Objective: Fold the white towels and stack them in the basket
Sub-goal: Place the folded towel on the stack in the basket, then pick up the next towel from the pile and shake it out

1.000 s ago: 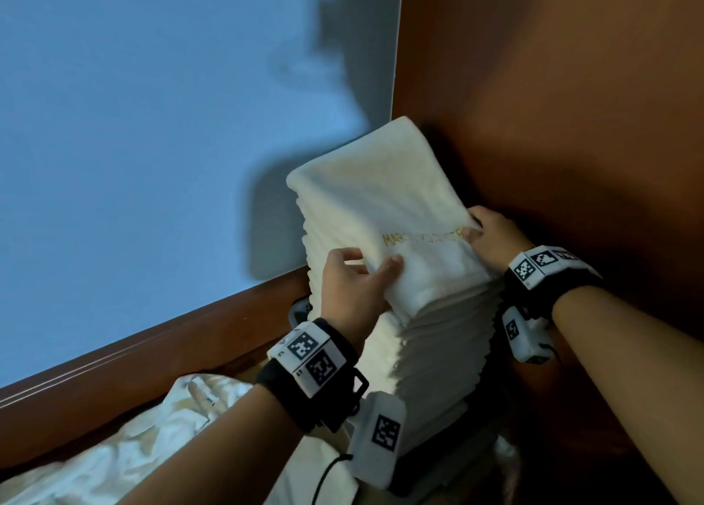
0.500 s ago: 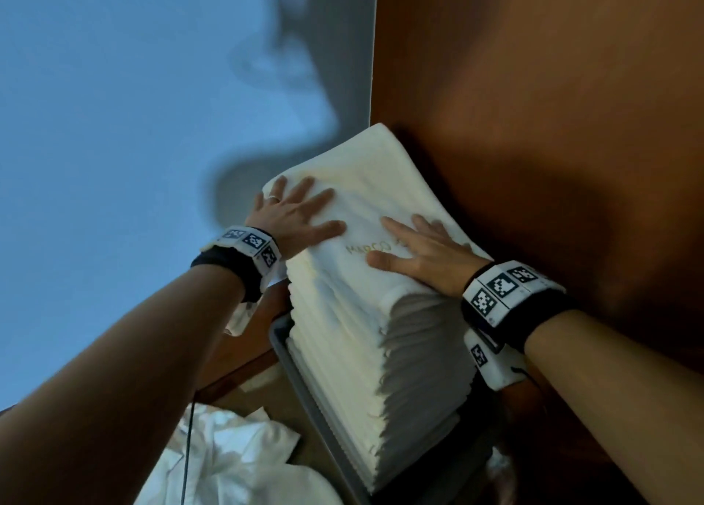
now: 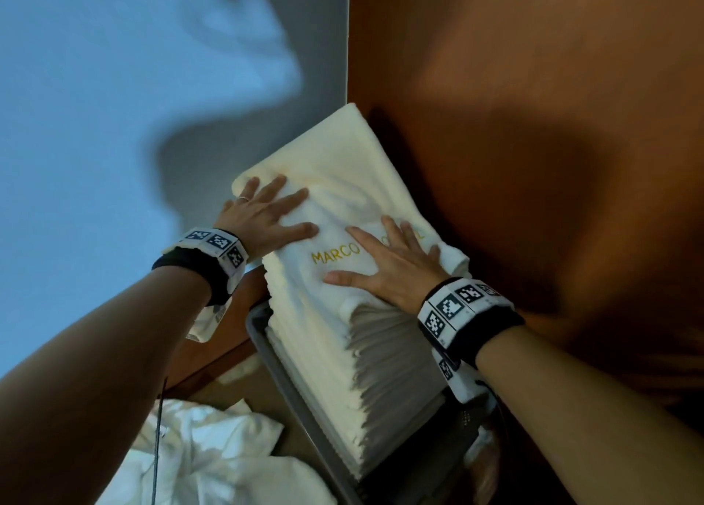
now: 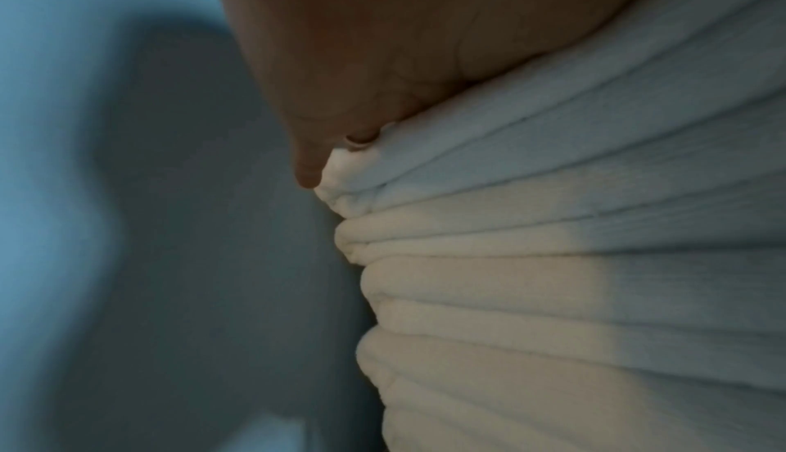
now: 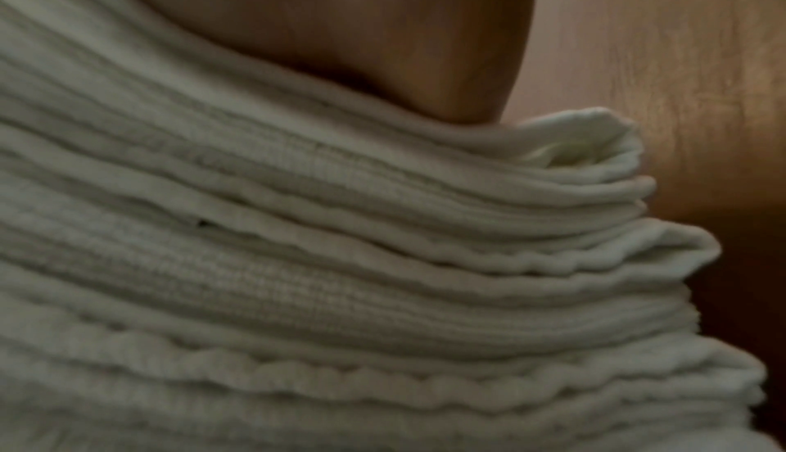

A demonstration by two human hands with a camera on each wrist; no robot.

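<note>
A pale blue-grey wall stands to the left of the left hand, carrying a soft dark shadow, and a brown wooden panel rises beyond and to the right of the right hand. Below the left forearm lies a heap of crumpled white cloth. The stack of folded towels sits in a grey basket, well above its rim, tucked into the corner where wall and panel meet. The top towel lies flat, its long axis running from the wrists away toward that corner, with gold lettering reading "MARCO" between the two hands. The left hand lies palm down on the towel's left edge, fingers straight and spread, a ring on one finger; its grip holds nothing. The right hand presses flat on the near right part, fingers splayed toward the panel, partly covering the lettering, likewise clasping nothing. Both forearms reach up from below, each with a marker-covered wristband.
</note>
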